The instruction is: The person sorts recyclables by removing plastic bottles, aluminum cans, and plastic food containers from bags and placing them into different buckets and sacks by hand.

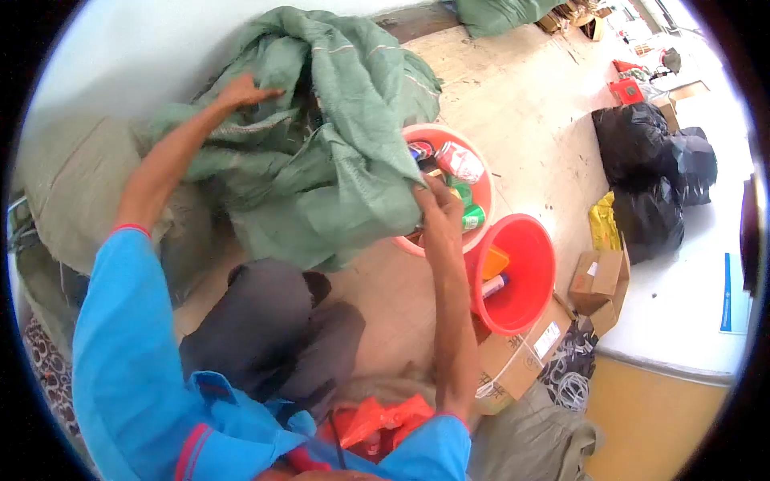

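Observation:
A large green woven sack point(361, 160) bunches up in front of me, its dark opening partly showing between folds. My left hand point(250, 93) lies at the far left of that opening, with a finger stretched out against the fabric; its other fingers are partly hidden. At the sack's right edge, my right hand point(441, 200) pinches the cloth. Just beyond this hand stands a pink basin point(486, 167) holding several drink cans, among them a red and white can point(459, 163) and a green can point(473, 217). The sack overlaps the basin's left side.
A red bucket point(525, 309) with a few items inside stands beside the basin. Cardboard boxes point(513, 357) and black garbage bags point(642, 152) are on the right. Another stuffed sack point(80, 188) sits at left, and a red plastic bag point(393, 421) lies near my body.

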The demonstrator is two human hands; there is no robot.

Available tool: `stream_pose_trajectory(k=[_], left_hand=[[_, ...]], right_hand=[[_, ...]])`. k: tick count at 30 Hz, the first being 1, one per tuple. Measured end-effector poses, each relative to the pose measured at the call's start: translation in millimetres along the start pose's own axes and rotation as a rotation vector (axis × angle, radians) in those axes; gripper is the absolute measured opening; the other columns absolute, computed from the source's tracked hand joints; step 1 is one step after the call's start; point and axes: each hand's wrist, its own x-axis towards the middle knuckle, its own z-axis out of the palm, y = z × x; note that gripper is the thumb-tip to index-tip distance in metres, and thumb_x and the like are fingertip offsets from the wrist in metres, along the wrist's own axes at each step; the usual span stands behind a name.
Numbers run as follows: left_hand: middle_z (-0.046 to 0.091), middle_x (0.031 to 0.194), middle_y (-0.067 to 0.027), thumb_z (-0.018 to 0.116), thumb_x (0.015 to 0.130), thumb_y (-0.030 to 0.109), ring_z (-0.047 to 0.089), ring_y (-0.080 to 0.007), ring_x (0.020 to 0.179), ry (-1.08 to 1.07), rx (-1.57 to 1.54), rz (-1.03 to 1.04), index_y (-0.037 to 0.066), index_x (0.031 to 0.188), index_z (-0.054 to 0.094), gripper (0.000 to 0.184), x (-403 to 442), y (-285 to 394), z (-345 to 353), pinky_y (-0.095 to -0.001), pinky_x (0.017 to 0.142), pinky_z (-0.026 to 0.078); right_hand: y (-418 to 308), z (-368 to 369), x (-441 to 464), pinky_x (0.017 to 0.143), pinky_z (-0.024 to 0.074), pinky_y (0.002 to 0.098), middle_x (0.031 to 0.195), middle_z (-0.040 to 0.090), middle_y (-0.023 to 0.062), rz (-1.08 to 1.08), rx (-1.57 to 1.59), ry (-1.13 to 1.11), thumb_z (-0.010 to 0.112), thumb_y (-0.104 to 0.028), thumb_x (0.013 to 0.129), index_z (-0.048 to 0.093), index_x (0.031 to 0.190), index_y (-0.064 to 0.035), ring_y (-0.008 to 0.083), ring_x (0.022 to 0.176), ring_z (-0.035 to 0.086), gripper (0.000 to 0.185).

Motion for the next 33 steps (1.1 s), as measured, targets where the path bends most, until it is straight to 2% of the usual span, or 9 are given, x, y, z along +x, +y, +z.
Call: stream_pose_trajectory(k=[4,6,9,13,22,27,29,30,33], left_hand=[[0.061,0.106,-0.0220,0.063,0.075,0.033,0.058,-0.0336,0.102,0.183,-0.021,-0.005,-0.005,0.107,0.058,0.049,63,-83,68,-0.0434,0.083,0.045],[0.063,0.094,-0.0157,0.061,0.076,0.029,0.060,-0.0262,0.090,0.221,-0.445,-0.026,-0.004,0.098,0.061,0.039,74,-118,31,-0.0401,0.075,0.046],[0.062,0.088,-0.0109,0.057,0.082,0.027,0.057,-0.0208,0.081,0.282,-0.158,0.354,0.001,0.098,0.059,0.031,71,-129,-88,-0.0379,0.074,0.044],[0.062,0.090,-0.0122,0.057,0.081,0.028,0.058,-0.0228,0.082,0.338,-0.187,0.309,0.001,0.096,0.060,0.031,11,-111,-187,-0.0386,0.073,0.045],[0.063,0.093,-0.0151,0.056,0.080,0.030,0.060,-0.0273,0.082,0.293,-0.325,0.117,0.001,0.093,0.062,0.032,1,-149,-219,-0.0402,0.072,0.048],[0.063,0.095,-0.0167,0.055,0.079,0.032,0.062,-0.0299,0.083,0.273,-0.258,-0.025,0.002,0.092,0.063,0.033,37,-188,-217,-0.0411,0.071,0.049],[0.063,0.095,-0.0173,0.055,0.078,0.032,0.062,-0.0309,0.083,0.319,-0.133,-0.095,0.002,0.091,0.063,0.034,56,-211,-209,-0.0414,0.071,0.050],[0.063,0.096,-0.0177,0.055,0.078,0.032,0.062,-0.0314,0.083,0.390,-0.008,-0.106,0.002,0.091,0.063,0.034,68,-221,-198,-0.0416,0.070,0.050],[0.060,0.102,-0.0199,0.060,0.076,0.020,0.058,-0.0346,0.097,0.766,0.469,0.084,0.003,0.117,0.053,0.045,58,-191,-147,-0.0450,0.084,0.047]], right_hand=[[4,-8,-6,0.068,0.0481,0.0245,0.097,0.064,0.0107,0.047,0.014,-0.020,0.056,-0.015,0.088,0.058,0.115,0.0057,0.0122,0.083,0.058,0.034],[-6,-11,-2,0.066,0.0475,0.0245,0.096,0.064,0.0094,0.092,-0.001,0.011,0.057,-0.018,0.087,0.059,0.113,0.0054,0.0121,0.081,0.058,0.035],[-16,-20,34,0.078,0.0463,0.0279,0.099,0.063,0.0122,-0.051,-0.179,0.197,0.057,-0.013,0.085,0.058,0.114,0.0073,0.0177,0.086,0.059,0.036],[-88,-4,51,0.079,0.0453,0.0269,0.098,0.062,0.0123,-0.220,-0.073,0.186,0.057,-0.014,0.085,0.059,0.111,0.0097,0.0163,0.087,0.057,0.035],[-106,22,76,0.077,0.0505,0.0295,0.095,0.062,0.0156,-0.461,0.281,0.191,0.060,-0.009,0.083,0.058,0.103,0.0121,0.0210,0.084,0.061,0.029],[-48,1,90,0.066,0.0470,0.0285,0.090,0.062,0.0136,-0.068,0.150,0.205,0.055,-0.013,0.083,0.060,0.100,0.0106,0.0191,0.074,0.058,0.029],[-26,-8,85,0.065,0.0460,0.0278,0.089,0.062,0.0127,-0.074,0.082,0.194,0.055,-0.014,0.083,0.060,0.101,0.0102,0.0182,0.073,0.057,0.030],[-16,-11,83,0.064,0.0450,0.0271,0.088,0.062,0.0118,-0.078,0.016,0.182,0.056,-0.015,0.083,0.060,0.101,0.0097,0.0174,0.071,0.056,0.031],[-6,-13,71,0.068,0.0446,0.0266,0.091,0.062,0.0114,0.027,-0.062,0.235,0.056,-0.017,0.084,0.060,0.105,0.0094,0.0162,0.075,0.056,0.034]])
